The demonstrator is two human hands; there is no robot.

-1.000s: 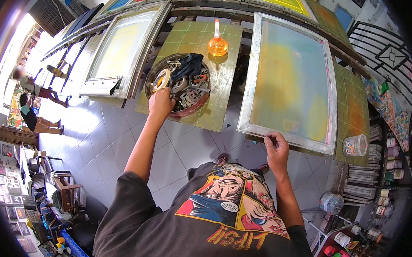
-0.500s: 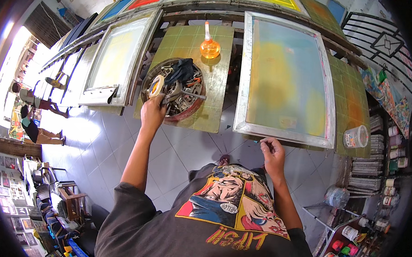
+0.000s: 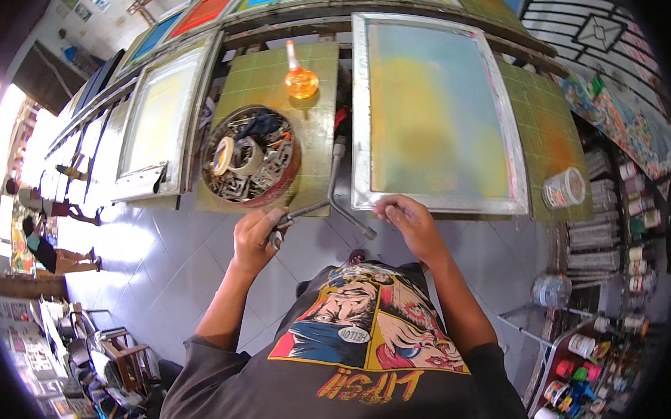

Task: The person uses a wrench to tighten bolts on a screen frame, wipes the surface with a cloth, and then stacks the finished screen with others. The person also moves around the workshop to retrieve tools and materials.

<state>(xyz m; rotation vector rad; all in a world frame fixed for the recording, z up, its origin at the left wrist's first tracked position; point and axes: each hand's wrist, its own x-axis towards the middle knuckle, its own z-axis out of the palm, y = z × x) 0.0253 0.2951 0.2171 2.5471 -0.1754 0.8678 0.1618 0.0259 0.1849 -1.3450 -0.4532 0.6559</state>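
My left hand [image 3: 256, 240] is closed around one arm of a three-armed metal socket wrench [image 3: 336, 203], held in front of the work boards. One arm of the wrench points away from me and another slants down to the right. Beside it, a round tub [image 3: 290, 179] full of metal hardware stands on a green board; a roll of tape [image 3: 223, 156] lies on top. My right hand [image 3: 417, 232] is at the near left corner of a silkscreen frame [image 3: 440, 204], its fingers curled together. Whether something small is between them cannot be seen.
A clear bottle of orange liquid [image 3: 301, 82] stands behind the tub. Another screen frame [image 3: 156, 115] lies to the left, with coloured screens farther back. A white plastic tub [image 3: 563, 188] sits at the right, near stacked frames [image 3: 595, 221]. Two people are at the far left.
My left hand has drawn back from the tub toward me, and the wrench is now clear of it. My right hand has moved left to the frame's corner. The view has shifted.
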